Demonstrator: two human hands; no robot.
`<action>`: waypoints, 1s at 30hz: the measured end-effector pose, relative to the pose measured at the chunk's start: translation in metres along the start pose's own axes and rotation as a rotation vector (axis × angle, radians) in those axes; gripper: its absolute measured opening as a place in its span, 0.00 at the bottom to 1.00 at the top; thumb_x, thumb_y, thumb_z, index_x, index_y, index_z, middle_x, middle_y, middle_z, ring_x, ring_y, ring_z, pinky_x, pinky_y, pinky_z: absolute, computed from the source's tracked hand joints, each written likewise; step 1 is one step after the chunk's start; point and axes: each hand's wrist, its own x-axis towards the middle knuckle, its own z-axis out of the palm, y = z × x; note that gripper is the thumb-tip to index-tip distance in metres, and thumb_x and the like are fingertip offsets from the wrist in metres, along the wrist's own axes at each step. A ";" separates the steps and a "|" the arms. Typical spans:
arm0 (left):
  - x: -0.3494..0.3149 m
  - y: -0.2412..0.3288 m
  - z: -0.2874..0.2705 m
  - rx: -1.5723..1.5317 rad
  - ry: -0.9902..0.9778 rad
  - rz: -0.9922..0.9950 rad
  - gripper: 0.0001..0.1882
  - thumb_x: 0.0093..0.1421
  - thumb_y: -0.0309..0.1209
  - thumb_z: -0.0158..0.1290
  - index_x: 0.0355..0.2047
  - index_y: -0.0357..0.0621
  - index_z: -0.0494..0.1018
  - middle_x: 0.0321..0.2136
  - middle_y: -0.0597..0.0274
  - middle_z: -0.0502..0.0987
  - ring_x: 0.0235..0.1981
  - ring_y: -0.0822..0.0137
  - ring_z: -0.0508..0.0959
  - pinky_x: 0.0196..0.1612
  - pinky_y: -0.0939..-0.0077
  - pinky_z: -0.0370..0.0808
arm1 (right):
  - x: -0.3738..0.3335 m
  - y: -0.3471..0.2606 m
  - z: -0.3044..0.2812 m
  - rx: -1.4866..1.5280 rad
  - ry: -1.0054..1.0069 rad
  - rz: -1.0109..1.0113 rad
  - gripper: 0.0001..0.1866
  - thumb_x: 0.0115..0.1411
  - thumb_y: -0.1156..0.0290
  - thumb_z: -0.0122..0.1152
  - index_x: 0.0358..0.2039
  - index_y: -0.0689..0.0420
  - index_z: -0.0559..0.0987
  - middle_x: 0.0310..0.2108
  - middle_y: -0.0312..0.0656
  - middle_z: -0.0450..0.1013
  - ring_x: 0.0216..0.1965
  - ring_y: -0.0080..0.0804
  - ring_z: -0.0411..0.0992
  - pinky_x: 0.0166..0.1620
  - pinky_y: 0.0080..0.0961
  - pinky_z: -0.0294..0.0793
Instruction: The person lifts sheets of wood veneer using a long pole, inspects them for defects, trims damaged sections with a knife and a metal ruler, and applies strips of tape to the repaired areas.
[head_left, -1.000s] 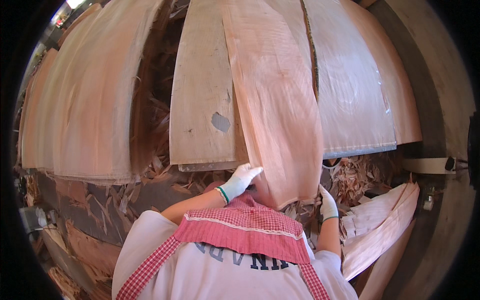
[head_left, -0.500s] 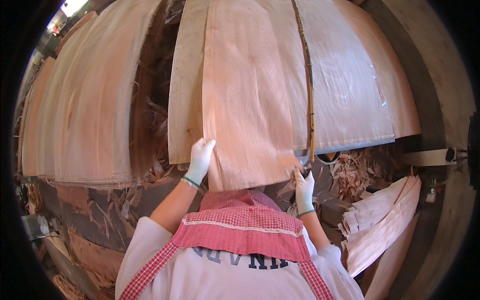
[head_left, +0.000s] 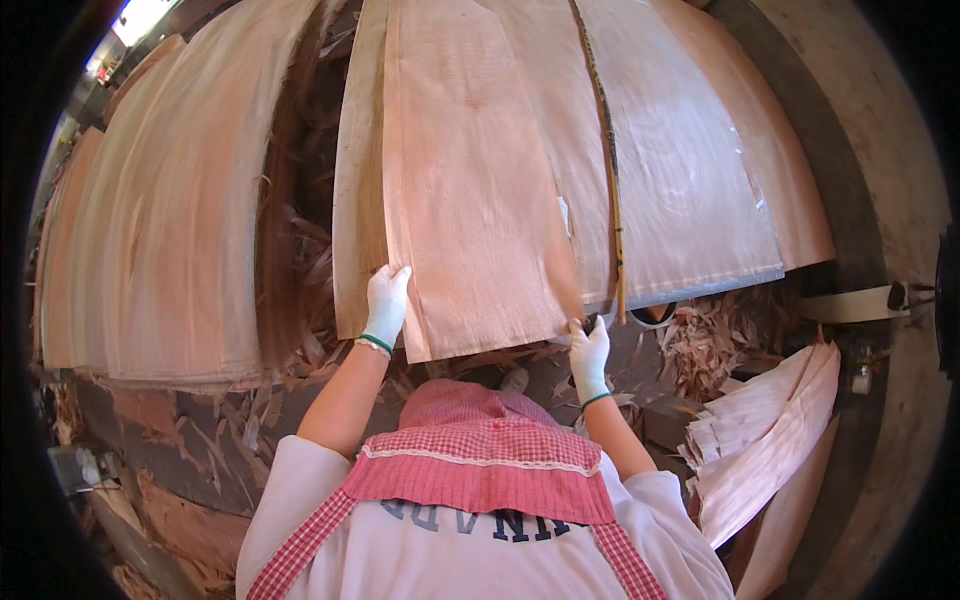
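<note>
Pinkish veneer (head_left: 475,200) reaches from the left hand (head_left: 387,303) — pinched closed on its left edge — to the right hand (head_left: 590,358), clenched on its near right corner.

Left arm (head_left: 345,405) out in front, right arm (head_left: 618,440) out too, both angling inward! The white-gloved left hand (head_left: 387,303) reaches slightly farther forward, thumb and fingers closed in a pinch; the right hand (head_left: 591,358), gloved as well, pinches nearer the body.
</note>
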 end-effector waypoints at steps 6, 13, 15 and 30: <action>0.047 -0.004 -0.021 -0.010 -0.095 0.030 0.09 0.58 0.31 0.55 0.30 0.35 0.74 0.26 0.66 0.74 0.28 0.73 0.71 0.33 0.73 0.69 | 0.026 -0.020 0.013 0.022 -0.021 0.008 0.09 0.60 0.75 0.58 0.40 0.64 0.72 0.32 0.38 0.73 0.33 0.26 0.67 0.41 0.24 0.69; 0.102 0.046 -0.008 -0.096 -0.203 -0.037 0.16 0.58 0.36 0.56 0.39 0.34 0.76 0.32 0.60 0.79 0.33 0.67 0.76 0.38 0.71 0.73 | 0.078 -0.080 0.041 0.121 -0.052 -0.124 0.07 0.59 0.73 0.58 0.36 0.61 0.75 0.27 0.35 0.72 0.27 0.20 0.67 0.30 0.20 0.67; 0.133 0.073 -0.003 -0.082 -0.148 -0.161 0.17 0.58 0.38 0.56 0.40 0.36 0.76 0.32 0.61 0.79 0.32 0.66 0.77 0.37 0.70 0.74 | 0.104 -0.120 0.040 0.235 -0.156 0.067 0.05 0.59 0.72 0.59 0.34 0.60 0.76 0.22 0.33 0.70 0.21 0.17 0.64 0.23 0.17 0.62; 0.126 0.094 0.012 -0.160 -0.323 -0.443 0.26 0.59 0.34 0.56 0.55 0.35 0.67 0.56 0.51 0.69 0.58 0.58 0.68 0.57 0.58 0.67 | 0.112 -0.085 0.005 0.412 -0.029 0.246 0.07 0.60 0.66 0.60 0.32 0.55 0.75 0.22 0.28 0.66 0.17 0.14 0.58 0.19 0.13 0.56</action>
